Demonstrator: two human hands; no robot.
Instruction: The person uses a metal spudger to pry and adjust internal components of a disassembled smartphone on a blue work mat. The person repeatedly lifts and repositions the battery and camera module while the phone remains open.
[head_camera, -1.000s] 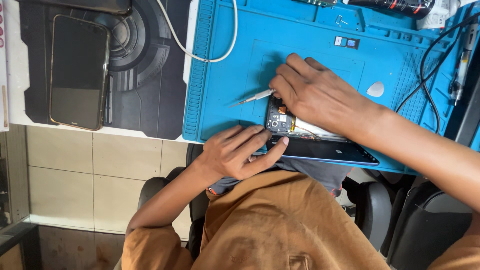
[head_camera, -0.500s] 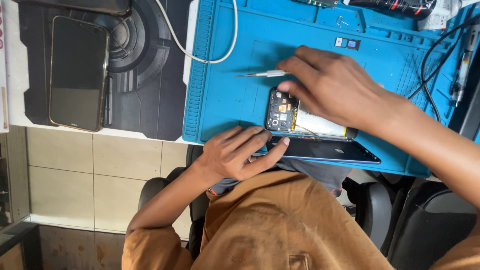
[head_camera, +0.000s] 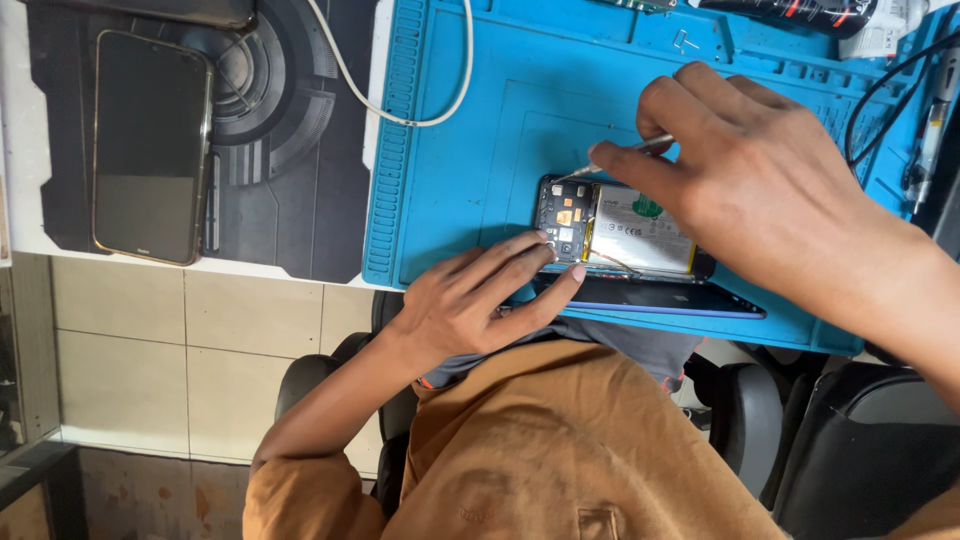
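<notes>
Right hand (head_camera: 760, 175): pinching tweezers (head_camera: 625, 152), tip at top edge of opened phone (head_camera: 615, 232); moved back down since half second ago. Left hand (head_camera: 480, 295): fingers spread, pressing phone's lower-left corner, unchanged. Phone: 1, near front edge of blue mat (head_camera: 470, 170); open mat above and left. Intact phones left of mat: 1 (head_camera: 150, 145). White cable (head_camera: 400, 95): 1.

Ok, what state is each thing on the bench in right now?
Opened phone: back off, board and battery exposed.
Back cover: detached, lying beside the opened phone.
Tweezers: pinched in right hand, tips over board.
Left hand: steadying opened phone.
Spare phone: screen dark.
</notes>
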